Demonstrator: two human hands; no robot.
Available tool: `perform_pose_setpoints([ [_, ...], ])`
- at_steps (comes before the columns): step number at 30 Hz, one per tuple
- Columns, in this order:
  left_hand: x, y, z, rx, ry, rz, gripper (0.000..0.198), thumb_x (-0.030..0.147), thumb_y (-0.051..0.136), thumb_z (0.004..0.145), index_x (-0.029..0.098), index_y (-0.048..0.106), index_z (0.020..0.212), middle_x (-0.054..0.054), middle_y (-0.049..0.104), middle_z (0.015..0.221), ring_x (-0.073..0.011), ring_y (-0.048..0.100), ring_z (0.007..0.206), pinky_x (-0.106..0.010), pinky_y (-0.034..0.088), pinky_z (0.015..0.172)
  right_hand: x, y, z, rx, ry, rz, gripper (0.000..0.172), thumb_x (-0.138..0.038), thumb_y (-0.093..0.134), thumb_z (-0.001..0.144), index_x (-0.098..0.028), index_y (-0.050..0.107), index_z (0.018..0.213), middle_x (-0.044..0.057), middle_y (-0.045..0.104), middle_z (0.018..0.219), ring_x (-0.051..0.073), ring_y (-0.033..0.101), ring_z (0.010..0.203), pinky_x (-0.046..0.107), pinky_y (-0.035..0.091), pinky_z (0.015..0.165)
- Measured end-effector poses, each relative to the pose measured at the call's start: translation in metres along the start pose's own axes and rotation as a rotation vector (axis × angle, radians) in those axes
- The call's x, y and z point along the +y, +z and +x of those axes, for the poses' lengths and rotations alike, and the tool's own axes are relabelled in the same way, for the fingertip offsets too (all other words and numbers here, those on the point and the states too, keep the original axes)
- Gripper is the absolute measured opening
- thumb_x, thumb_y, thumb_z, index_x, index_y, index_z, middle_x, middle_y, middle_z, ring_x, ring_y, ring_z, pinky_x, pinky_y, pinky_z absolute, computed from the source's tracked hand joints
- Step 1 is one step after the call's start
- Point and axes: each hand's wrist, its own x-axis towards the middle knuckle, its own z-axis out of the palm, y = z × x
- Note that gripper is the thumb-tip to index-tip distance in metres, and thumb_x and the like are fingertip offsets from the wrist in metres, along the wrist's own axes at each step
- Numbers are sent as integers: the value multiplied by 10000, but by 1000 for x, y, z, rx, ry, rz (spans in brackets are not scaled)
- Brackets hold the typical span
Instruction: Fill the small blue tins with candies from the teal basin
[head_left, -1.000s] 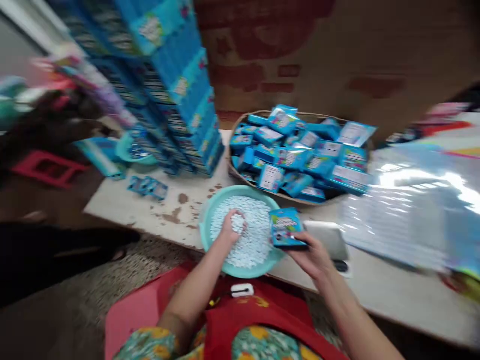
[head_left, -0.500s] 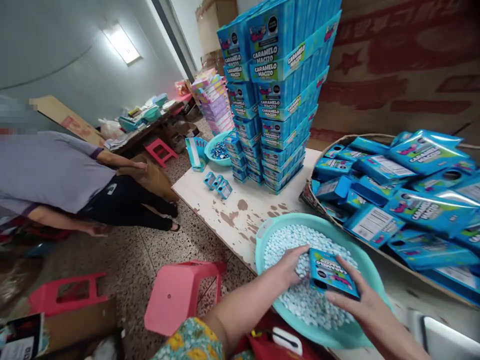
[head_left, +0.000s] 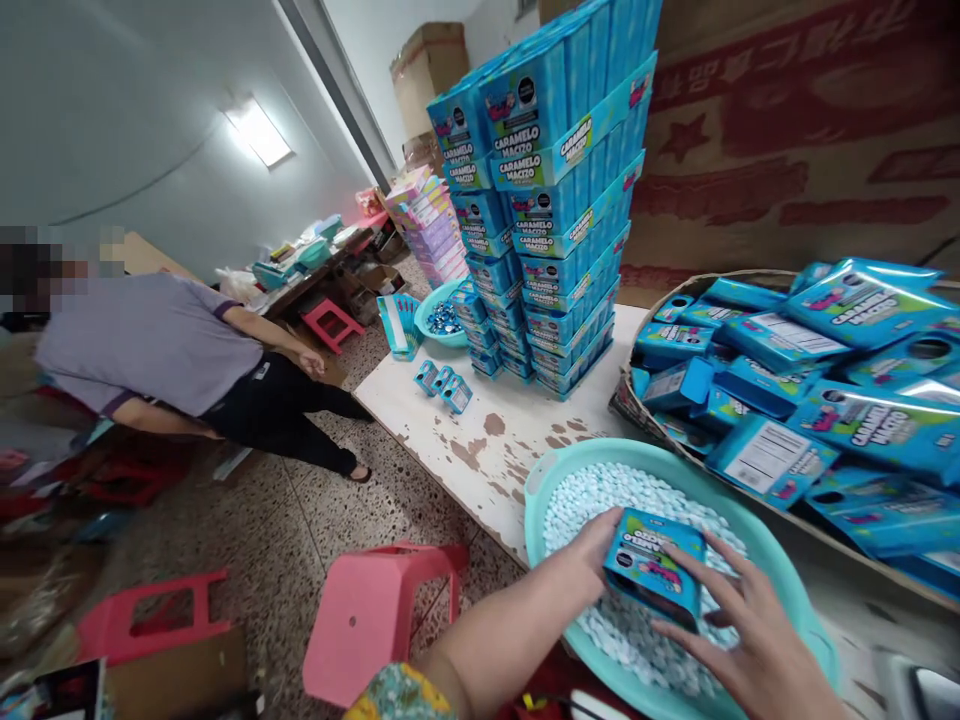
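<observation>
A blue candy box [head_left: 651,562] marked "Caramelo Macizo" is held above a turquoise basin [head_left: 814,640]. My left hand [head_left: 597,552] grips its left side, the fingers partly hidden behind it. On the other side, my right hand [head_left: 750,615] has its thumb by the lower corner and a finger across the printed face, other fingers spread. Small pale-blue candies [head_left: 600,490] fill the basin beneath both hands. Right of the basin, a cardboard carton [head_left: 626,400] is heaped with similar blue boxes [head_left: 772,455].
Tall stacked blue display boxes [head_left: 555,215] stand at the table's [head_left: 480,465] far end. Near them are small boxes [head_left: 442,385] and a bowl of wrapped sweets [head_left: 442,320]. A pink stool [head_left: 360,625] stands left; a person [head_left: 157,340] is beyond it.
The box has turned and shifted slightly left between my hands. My right hand's fingers have spread and moved over its face. The person at left has moved an arm and a leg.
</observation>
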Motion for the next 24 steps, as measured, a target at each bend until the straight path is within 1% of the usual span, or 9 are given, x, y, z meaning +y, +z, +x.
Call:
perform_pose_setpoints([
  [3, 11, 6, -14, 73, -98, -57, 297, 332, 632, 692, 127, 667, 904, -130, 657, 876, -316, 610, 951, -505, 401, 927, -5, -3, 6, 158, -139, -111, 452, -543, 698, 678, -262, 678, 1031, 124, 558, 1259, 365, 576, 1087, 507, 477, 901],
  [5, 19, 11, -23, 188, -139, -111, 203, 244, 658, 672, 124, 648, 834, -102, 635, 748, -277, 622, 810, -458, 449, 845, -14, -11, 9, 185, -127, -39, 402, -518, 665, 731, -240, 652, 1022, 108, 641, 1136, 323, 607, 1053, 467, 474, 910],
  [7, 27, 15, -28, 275, -145, -135, 124, 197, 663, 671, 126, 597, 748, -52, 571, 611, -192, 575, 605, -359, 480, 684, -25, -20, 11, 209, 36, 55, 408, -499, 635, 776, -220, 613, 1073, 90, 677, 1069, 268, 648, 970, 397, 509, 852],
  [10, 38, 16, -28, 223, -165, -158, 179, 257, 634, 720, 160, 488, 686, 24, 472, 517, -87, 437, 414, -209, 371, 446, -31, -32, 14, 254, 286, 79, 517, -527, 637, 763, -202, 582, 1162, 98, 670, 1104, 261, 652, 948, 380, 512, 827],
  [12, 47, 19, -25, 176, -141, -179, 205, 298, 609, 738, 178, 447, 701, 46, 462, 524, -64, 396, 377, -168, 278, 373, -29, -36, 13, 238, 350, 110, 465, -507, 653, 752, -199, 613, 1097, 91, 679, 1065, 260, 645, 947, 383, 502, 837],
  [15, 60, 35, -29, 85, -20, -208, 226, 336, 605, 736, 191, 433, 720, 52, 482, 572, -61, 416, 393, -160, 258, 353, -25, -35, 10, 208, 355, 152, 349, -423, 679, 750, -203, 622, 1016, 70, 673, 987, 238, 627, 923, 361, 494, 820],
  [17, 65, 51, -35, 43, 144, -206, 240, 354, 614, 729, 186, 444, 711, 42, 490, 586, -76, 467, 441, -180, 340, 395, -28, -30, 9, 179, 331, 167, 293, -344, 686, 751, -205, 610, 998, 61, 658, 963, 224, 611, 914, 350, 484, 813],
  [20, 63, 70, -36, 86, 374, -146, 259, 359, 629, 706, 172, 451, 676, 16, 517, 609, -123, 567, 568, -247, 468, 537, -34, -23, 8, 151, 316, 137, 272, -269, 691, 736, -213, 602, 987, 58, 653, 958, 232, 589, 928, 372, 462, 832],
  [24, 56, 76, -28, 153, 488, -75, 259, 366, 636, 704, 172, 465, 689, 21, 524, 614, -136, 585, 585, -287, 495, 597, -39, -23, 10, 156, 323, 66, 302, -287, 701, 740, -224, 605, 1019, 65, 659, 1008, 254, 567, 983, 398, 429, 860],
])
